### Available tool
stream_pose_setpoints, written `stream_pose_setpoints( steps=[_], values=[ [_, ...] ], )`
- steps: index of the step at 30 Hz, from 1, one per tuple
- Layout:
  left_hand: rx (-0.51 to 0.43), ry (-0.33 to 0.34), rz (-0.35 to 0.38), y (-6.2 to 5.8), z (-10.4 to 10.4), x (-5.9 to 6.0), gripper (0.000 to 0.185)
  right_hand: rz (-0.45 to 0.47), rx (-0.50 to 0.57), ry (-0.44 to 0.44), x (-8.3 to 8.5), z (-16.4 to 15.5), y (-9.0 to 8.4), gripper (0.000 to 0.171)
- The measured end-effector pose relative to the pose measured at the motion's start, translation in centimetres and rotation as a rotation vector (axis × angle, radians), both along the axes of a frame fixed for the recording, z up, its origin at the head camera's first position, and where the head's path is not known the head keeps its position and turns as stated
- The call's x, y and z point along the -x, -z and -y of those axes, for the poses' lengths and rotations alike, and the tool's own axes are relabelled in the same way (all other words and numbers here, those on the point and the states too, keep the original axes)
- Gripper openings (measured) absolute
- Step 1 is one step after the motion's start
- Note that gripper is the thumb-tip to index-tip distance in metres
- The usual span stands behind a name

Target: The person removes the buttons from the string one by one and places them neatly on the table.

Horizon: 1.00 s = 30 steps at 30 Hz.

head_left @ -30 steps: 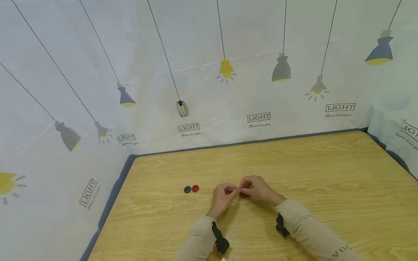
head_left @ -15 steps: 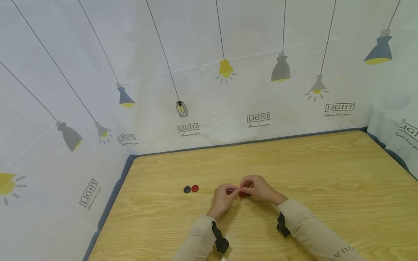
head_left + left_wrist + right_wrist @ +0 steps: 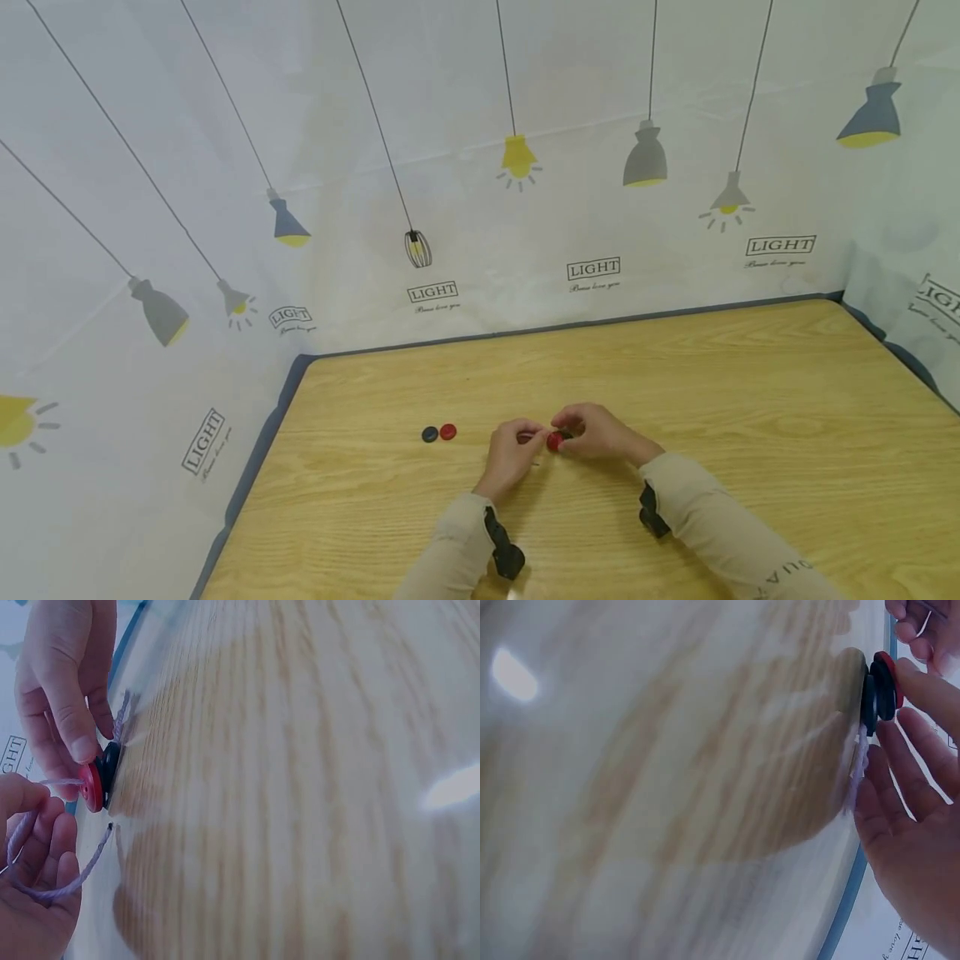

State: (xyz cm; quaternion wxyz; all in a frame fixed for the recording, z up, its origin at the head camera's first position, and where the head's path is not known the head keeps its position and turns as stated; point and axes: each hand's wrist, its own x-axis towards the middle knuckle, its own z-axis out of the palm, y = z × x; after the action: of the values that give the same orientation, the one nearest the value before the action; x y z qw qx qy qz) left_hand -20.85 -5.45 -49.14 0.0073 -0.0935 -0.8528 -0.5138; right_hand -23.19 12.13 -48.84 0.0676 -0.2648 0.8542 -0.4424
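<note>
- Right hand [image 3: 596, 433] pinching stacked red and black buttons [image 3: 97, 780] (black one hidden in head view).
- Left hand [image 3: 513, 450] gripping purple thread [image 3: 71, 874], at nine o'clock of the buttons.

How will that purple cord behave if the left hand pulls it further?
The purple cord probably stays floppy: it droops in a loop from the left hand. It likely drags the red button along unless the right hand keeps pinching it.
</note>
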Motion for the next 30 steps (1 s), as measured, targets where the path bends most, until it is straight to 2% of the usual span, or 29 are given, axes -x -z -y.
stream_pose_setpoints(
  steps=[7,18,30],
  values=[
    [-0.025,0.003,0.025,0.08,0.19,0.01,0.012,-0.008,-0.054,-0.043,0.04,0.29,-0.15,0.027],
    [-0.044,-0.007,0.034,0.05,0.34,-0.05,0.012,-0.007,-0.083,-0.032,0.22,0.58,0.10,0.020],
    [-0.051,-0.024,0.059,0.58,0.61,-0.19,0.011,-0.044,-0.026,-0.016,-0.10,0.50,0.01,0.020]
  ],
)
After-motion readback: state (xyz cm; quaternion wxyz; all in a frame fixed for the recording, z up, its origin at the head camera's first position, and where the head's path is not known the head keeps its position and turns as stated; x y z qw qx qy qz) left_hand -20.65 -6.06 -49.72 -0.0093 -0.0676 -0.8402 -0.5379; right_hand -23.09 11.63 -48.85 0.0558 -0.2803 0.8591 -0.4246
